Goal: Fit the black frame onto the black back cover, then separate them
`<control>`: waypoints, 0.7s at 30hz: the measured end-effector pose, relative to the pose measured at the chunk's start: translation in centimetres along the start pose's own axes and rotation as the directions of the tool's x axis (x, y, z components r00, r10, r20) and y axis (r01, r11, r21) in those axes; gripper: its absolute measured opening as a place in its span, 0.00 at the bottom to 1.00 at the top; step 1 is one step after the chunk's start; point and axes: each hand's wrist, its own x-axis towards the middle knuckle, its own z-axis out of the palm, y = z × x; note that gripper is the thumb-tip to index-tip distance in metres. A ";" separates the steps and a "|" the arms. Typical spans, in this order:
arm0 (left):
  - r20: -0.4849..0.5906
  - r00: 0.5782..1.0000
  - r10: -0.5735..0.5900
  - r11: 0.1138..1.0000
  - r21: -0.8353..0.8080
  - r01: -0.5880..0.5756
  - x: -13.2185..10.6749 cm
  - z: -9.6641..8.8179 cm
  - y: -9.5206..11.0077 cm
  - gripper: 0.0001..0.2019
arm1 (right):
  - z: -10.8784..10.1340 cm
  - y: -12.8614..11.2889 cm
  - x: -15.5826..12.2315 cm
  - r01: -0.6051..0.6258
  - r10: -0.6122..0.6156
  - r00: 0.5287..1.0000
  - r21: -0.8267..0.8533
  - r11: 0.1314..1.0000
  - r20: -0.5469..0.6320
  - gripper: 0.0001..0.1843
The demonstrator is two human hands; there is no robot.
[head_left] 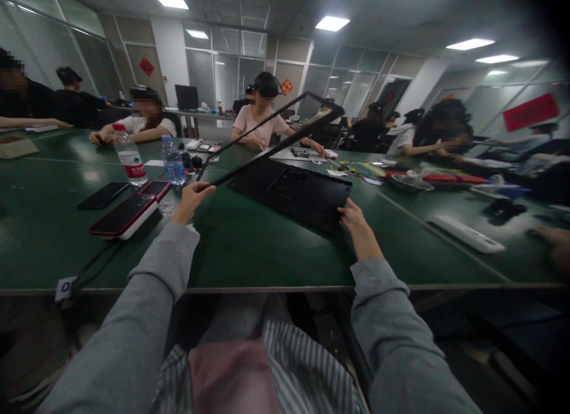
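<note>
My left hand [192, 198] is closed on the near corner of a thin black rectangular frame [271, 138] and holds it tilted up off the green table [249, 247]. My right hand [354, 220] grips the near right corner of a flat black panel [296, 194] lying on the table under the frame. Both of my arms are in grey sleeves.
To my left lie a red-edged phone on a white box [123, 215], a second red-edged phone [155, 189], a black phone [102, 195] and two water bottles [129, 155]. At the right lies a white bar [467, 233]. Several people sit across the table among small tools and parts.
</note>
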 end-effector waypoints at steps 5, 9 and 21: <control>0.102 0.989 0.107 0.958 0.256 -0.130 0.4 -0.3 0.1 0.21 | 1.8 0.3 0.1 -0.228 0.226 0.967 0.002 0.974 0.114 0.33; 0.199 0.968 0.153 0.883 0.412 -0.225 0.3 -0.2 -0.1 0.18 | 1.7 -0.3 0.8 -0.125 0.126 0.992 0.058 0.991 -0.022 0.19; 0.448 0.893 0.046 0.637 0.675 -0.372 -1.8 -0.3 1.8 0.20 | 1.7 0.1 0.5 0.157 -0.133 0.966 -0.095 0.983 0.222 0.31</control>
